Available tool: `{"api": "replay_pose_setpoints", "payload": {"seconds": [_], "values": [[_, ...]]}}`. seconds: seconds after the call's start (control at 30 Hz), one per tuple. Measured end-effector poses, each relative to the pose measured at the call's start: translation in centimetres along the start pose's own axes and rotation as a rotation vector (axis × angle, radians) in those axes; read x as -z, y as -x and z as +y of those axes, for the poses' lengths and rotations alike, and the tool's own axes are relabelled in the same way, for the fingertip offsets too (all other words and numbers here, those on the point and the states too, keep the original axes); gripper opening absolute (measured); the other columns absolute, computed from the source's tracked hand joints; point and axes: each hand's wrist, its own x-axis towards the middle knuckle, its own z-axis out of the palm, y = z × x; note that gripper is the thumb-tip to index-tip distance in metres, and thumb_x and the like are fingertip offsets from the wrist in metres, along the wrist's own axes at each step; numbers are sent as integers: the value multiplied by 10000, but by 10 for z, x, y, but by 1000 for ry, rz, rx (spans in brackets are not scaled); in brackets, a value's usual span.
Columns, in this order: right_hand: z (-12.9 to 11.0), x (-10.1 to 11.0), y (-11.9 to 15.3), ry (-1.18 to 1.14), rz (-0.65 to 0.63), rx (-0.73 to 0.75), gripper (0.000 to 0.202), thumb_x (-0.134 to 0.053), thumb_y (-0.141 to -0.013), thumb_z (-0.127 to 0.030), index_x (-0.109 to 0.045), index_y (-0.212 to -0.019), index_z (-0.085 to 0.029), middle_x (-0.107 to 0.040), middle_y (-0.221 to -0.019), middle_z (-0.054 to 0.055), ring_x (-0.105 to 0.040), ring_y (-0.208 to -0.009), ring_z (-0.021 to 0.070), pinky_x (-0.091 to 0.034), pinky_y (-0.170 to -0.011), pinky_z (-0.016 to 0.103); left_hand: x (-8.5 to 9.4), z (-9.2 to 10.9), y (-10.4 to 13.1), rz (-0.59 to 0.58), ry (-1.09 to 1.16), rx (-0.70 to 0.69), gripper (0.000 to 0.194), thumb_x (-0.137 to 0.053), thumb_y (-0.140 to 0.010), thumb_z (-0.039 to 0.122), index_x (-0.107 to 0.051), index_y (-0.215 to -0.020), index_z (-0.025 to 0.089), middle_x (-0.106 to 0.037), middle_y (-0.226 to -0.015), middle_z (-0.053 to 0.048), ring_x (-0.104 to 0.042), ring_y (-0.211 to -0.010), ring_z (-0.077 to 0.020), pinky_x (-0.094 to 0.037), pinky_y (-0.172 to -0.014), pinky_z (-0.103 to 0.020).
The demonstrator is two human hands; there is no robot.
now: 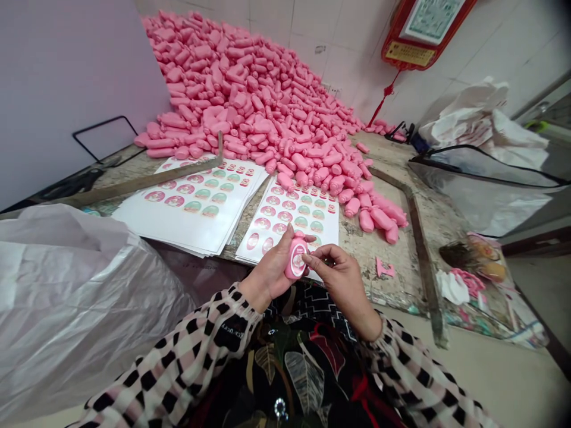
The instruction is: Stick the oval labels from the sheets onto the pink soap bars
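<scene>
Leaf-print fabric fills bottom centre, below a left hand clasping a pink bottle whose label the right hand seemingly pinches while applying, smoothing probably needed next.

We look from the head of the person, forward and steeply down. The left hand and the right hand are quite near to us, just below the centre of the frame. The table spreads across the middle, and the wall stands farthest, along the top. Our view is wide; at the upper right, the red hanging appears tilted.
</scene>
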Motion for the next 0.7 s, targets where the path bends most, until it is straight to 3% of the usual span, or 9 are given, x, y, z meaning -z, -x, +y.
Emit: {"api": "replay_pose_setpoints", "payload": {"seconds": [0.33,0.4,0.57,0.63,0.7], "values": [[4,-1,1,-52,-36,-35,252,-618,-726,-423,-569,-698,-178,-575,-635,-17,-506,-584,116,-409,-581,246,-2,-2,1,-5,-34,-1,547,-448,-765,625,-612,-934,131,-501,-622,14,-504,-498,-74,-422,-460,-191],[3,1,4,56,-29,0,276,-588,-746,-454,-573,-722,-179,-583,-660,-8,-504,-596,120,-401,-587,248,-3,-2,1,-9,-35,2,555,-440,-769,625,-610,-939,125,-517,-639,2,-515,-506,-80,-435,-472,-199],[-3,12,10,611,74,203,305,-577,-747,-495,-624,-760,-194,-602,-775,41,-513,-748,173,-356,-671,284,-5,-1,3,-28,5,75,526,-405,-808,594,-579,-988,131,-571,-698,-31,-532,-505,-84,-456,-483,-210],[-1,15,8,566,73,131,316,-615,-706,-507,-622,-771,-198,-602,-767,36,-522,-735,174,-362,-652,281,-6,-2,4,-41,6,113,536,-387,-812,601,-562,-1023,140,-579,-709,-38,-541,-509,-92,-452,-463,-208],[3,14,5,305,-9,-43,336,-643,-676,-507,-605,-805,-199,-600,-725,14,-533,-655,154,-382,-597,265,-7,-6,4,-6,-24,113,541,-376,-811,609,-545,-1039,147,-574,-687,-32,-544,-496,-102,-440,-428,-206]]}}
